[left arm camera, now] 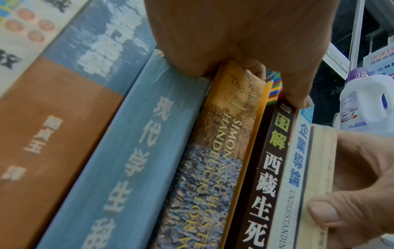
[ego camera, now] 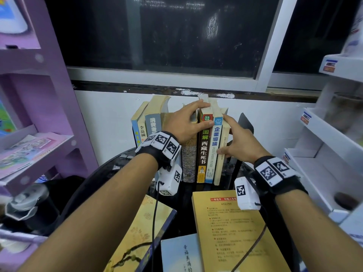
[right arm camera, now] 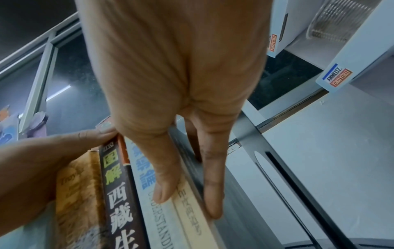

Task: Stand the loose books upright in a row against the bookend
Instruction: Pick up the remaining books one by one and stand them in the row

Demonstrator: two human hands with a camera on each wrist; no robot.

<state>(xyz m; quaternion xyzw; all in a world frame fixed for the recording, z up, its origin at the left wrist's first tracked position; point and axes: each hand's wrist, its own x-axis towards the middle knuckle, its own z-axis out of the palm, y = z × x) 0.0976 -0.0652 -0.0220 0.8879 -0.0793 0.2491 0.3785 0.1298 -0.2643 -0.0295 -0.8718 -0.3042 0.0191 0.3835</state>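
Several books stand upright in a row on a round black table (ego camera: 110, 173). My left hand (ego camera: 206, 114) grips the top of the dark-spined book (ego camera: 204, 150), thumb on its spine (left arm camera: 266, 176) and fingers over the top edge. My right hand (ego camera: 225, 134) holds the cream book (ego camera: 221, 169) at the row's right end, with the thumb on its spine (right arm camera: 192, 219) and fingers along its right cover. A white and blue book (ego camera: 215, 150) stands between the two. The black bookend (ego camera: 245, 122) rises just right of the cream book, with a small gap (right arm camera: 287, 176).
Three loose books lie flat near me: a yellow one (ego camera: 231, 228), a floral yellow and blue one (ego camera: 141, 232), a pale blue one (ego camera: 180, 256). A purple shelf (ego camera: 49, 95) stands left, a white shelf (ego camera: 324, 144) right, and wall and window behind.
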